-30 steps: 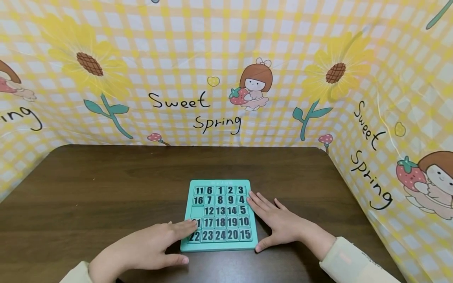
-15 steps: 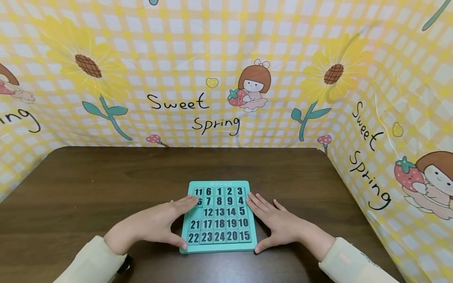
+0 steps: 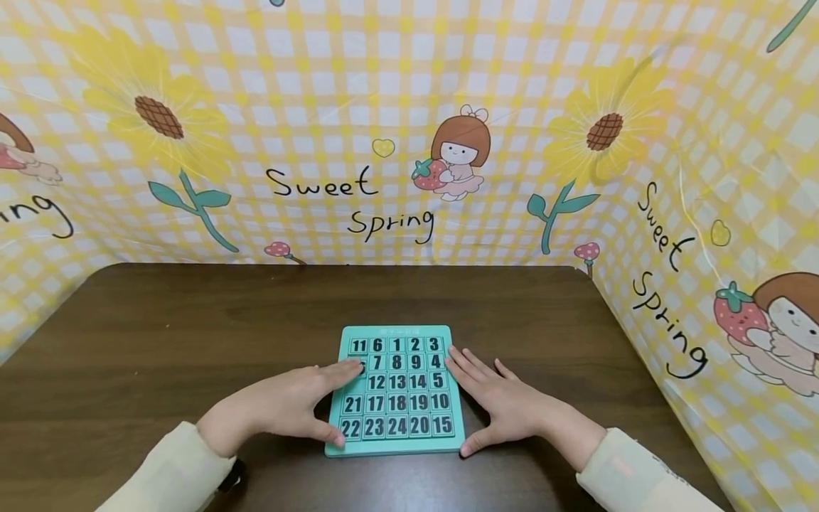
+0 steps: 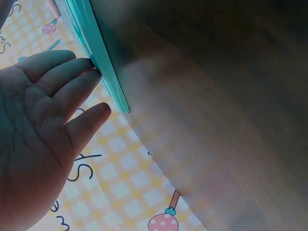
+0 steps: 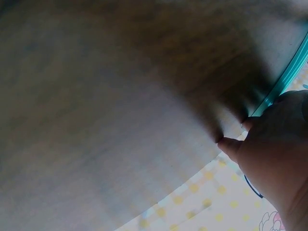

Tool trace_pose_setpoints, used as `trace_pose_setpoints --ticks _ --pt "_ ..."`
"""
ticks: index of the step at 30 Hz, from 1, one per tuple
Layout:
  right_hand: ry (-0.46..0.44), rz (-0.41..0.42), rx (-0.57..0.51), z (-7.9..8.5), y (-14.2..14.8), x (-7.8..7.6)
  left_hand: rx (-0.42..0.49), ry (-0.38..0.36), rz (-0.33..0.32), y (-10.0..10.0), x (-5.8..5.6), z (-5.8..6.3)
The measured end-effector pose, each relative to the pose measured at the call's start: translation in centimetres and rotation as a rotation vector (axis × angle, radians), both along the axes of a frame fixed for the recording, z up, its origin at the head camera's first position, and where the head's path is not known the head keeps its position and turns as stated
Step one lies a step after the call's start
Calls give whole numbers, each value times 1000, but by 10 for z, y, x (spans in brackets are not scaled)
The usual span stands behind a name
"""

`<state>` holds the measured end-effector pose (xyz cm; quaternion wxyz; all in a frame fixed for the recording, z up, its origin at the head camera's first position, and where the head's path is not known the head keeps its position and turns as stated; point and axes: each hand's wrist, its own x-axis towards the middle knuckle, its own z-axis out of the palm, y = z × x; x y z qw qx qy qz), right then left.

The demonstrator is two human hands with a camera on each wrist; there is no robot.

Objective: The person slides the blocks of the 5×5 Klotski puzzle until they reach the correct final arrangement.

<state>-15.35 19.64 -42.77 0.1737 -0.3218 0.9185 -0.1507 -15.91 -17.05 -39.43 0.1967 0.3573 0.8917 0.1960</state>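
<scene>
1. Nearest, two pale cream sleeves (image 3: 640, 476) with folded cuffs reached in from the lower corners. A small black object (image 3: 234, 475) showed beside the left cuff, too obscured to identify.

2. The bare left hand (image 3: 291, 402) was unclenched and grasped nothing. Its fingers extended together over the board's left edge, their tips on the second-row, left-column tile, covering most of its numeral. The thumb touched the board near its lower left corner.

3. The bare right hand (image 3: 499, 405) was likewise released, its fingers straight and lying against the right edge, the thumb at the lower right corner.

4. Between the hands, flat on the counter, lay a turquoise, smooth, plastic-looking number board (image 3: 397, 449), squarish with rounded corners; the left wrist view showed its thin side.

5. Square turquoise tiles (image 3: 397, 404) with bold black numerals sat in rows inside the raised rim; a smooth recess showed left of 12, above 21.

6. Beneath spread a dark brown wood-grained counter (image 3: 256, 306), softly glossy near the front, its far corners rounded.

7. Farthest, a creased yellow-and-white gingham cloth (image 3: 307, 85) hung behind and at the sides, printed with sunflowers, strawberry-holding cartoon girls and "Sweet Spring" lettering.
</scene>
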Motion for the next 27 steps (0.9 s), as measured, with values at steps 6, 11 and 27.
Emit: trace_pose_setpoints --ticks 6,11,27 --pt "-15 8 -1 0 0 2 -22 -5 -13 -2 15 0" --pt "7 4 -1 0 0 0 -6 13 -22 -4 21 4" --pt "7 5 0 2 0 0 44 42 13 -2 -13 2"
